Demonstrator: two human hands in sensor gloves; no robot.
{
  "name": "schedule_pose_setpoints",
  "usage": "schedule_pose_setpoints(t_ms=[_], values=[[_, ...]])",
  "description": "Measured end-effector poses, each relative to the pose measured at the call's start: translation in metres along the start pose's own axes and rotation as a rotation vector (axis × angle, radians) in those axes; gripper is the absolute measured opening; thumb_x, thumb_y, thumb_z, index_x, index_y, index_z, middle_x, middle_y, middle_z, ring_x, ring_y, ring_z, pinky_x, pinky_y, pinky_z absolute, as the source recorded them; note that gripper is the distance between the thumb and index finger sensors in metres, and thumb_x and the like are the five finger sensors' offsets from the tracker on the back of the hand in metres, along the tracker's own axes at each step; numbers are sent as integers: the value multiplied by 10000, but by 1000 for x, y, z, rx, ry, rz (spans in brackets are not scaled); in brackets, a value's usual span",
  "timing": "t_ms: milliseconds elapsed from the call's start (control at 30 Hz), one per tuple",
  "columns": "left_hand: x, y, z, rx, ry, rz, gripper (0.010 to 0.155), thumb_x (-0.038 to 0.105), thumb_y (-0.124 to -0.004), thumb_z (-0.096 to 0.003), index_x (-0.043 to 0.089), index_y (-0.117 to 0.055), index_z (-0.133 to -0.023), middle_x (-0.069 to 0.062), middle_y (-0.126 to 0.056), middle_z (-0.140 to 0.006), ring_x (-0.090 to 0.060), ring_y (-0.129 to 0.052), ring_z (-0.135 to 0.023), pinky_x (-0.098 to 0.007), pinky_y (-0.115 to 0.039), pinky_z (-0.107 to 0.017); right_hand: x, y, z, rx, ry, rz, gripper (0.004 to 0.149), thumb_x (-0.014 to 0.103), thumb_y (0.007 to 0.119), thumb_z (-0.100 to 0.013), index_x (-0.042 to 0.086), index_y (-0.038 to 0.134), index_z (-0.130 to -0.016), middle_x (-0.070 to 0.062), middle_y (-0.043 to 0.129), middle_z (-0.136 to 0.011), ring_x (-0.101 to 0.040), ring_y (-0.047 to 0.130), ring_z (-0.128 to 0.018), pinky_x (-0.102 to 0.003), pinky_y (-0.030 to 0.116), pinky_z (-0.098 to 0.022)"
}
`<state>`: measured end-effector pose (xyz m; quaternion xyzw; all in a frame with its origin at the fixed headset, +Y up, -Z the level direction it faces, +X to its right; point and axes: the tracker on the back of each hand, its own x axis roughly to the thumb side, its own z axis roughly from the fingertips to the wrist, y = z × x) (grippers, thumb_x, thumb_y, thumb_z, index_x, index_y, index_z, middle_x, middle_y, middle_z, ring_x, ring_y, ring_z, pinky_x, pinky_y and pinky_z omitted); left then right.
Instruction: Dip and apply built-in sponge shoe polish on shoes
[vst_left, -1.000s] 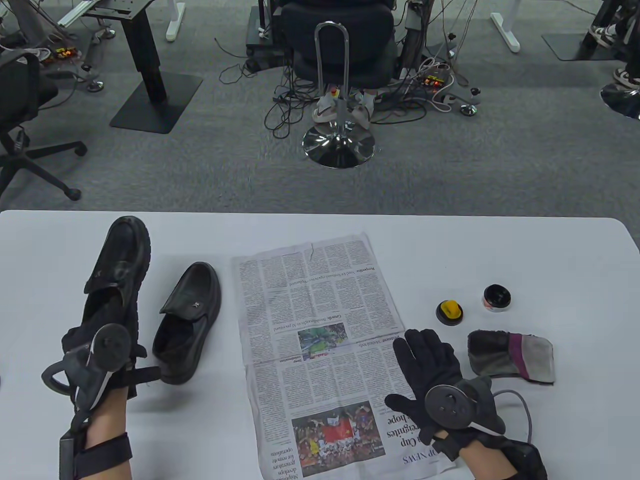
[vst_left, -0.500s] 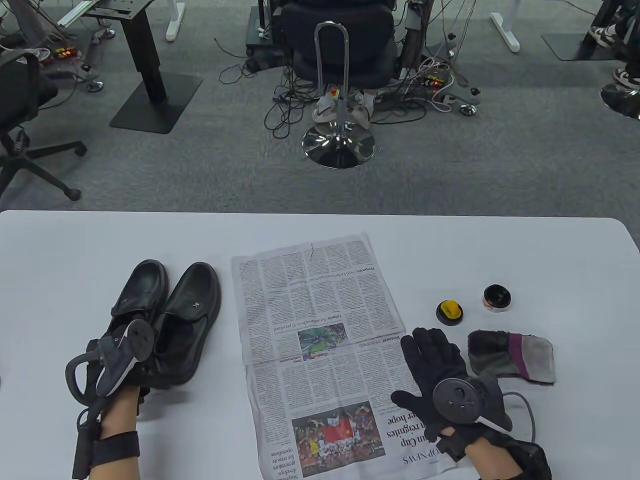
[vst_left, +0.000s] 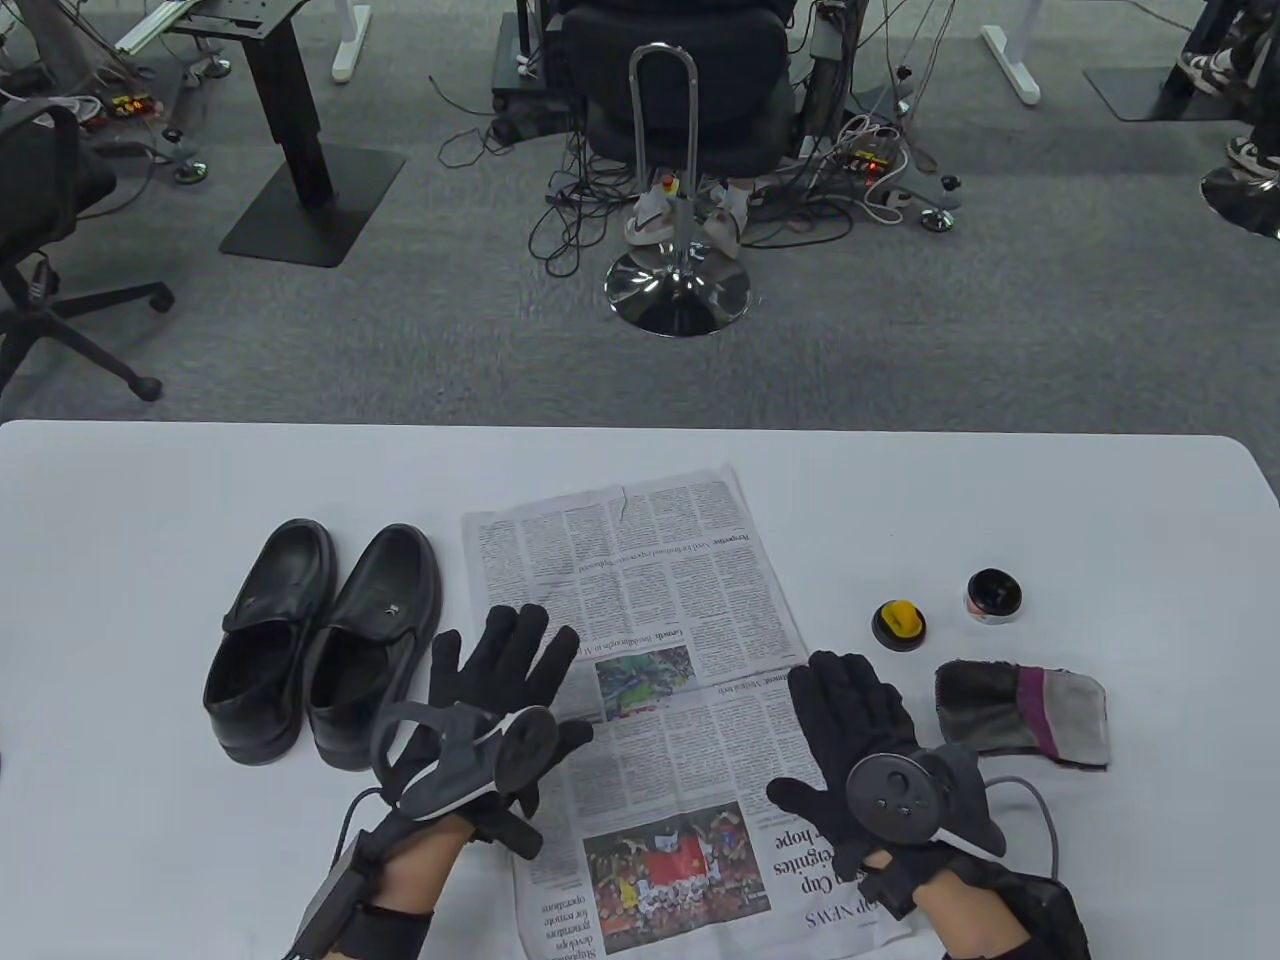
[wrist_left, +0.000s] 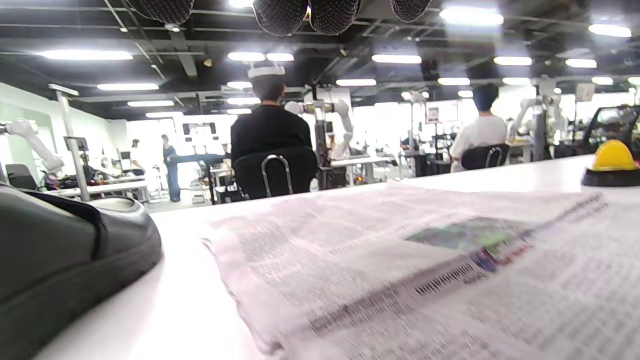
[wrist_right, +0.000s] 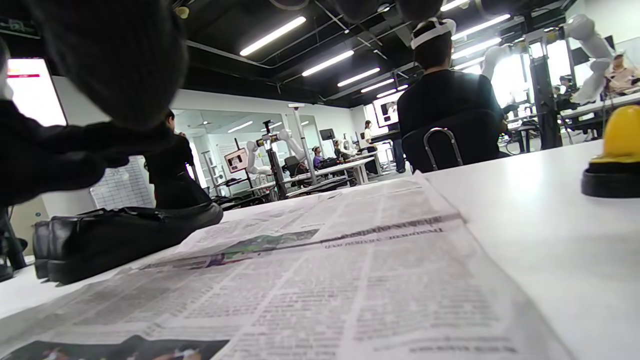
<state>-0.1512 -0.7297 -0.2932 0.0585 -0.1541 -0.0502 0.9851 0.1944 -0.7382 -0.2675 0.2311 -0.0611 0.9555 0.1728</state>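
White bench (vst_left: 900, 480), grey carpet floor (vst_left: 400, 330), chrome-based stool (vst_left: 677, 290), black office chair (vst_left: 50, 200), tangled floor cables (vst_left: 860, 170), dark ceiling with strip lights (wrist_right: 272, 36), seated workers (wrist_left: 270, 125).

Newspaper (vst_left: 640, 690): left and right edges partly covered by the left hand (vst_left: 495, 700) and right hand (vst_left: 860, 740); print in both wrist views too blurred to read.
Shoe (wrist_left: 60, 260): cut off by left wrist view's left and bottom edges.
Yellow-topped sponge applicator (wrist_right: 617, 155): cut by right wrist view's right edge.
Polish tin (vst_left: 993, 596): label too small to read.
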Motion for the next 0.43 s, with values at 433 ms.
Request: schedule_pose_setpoints(t_ms=[433], values=[[0,-15,-3,-45,-38,-6,784,781,-588,-412,487,-368,-1105,66,-368,-1281,-257,-397,-1205,-706,-445,-761,-21,-2,2,-15,75,-29,958,605,790,-419,196,234,-1083,-181,262,-1101,-560,344,-1019,-732,437,-683]])
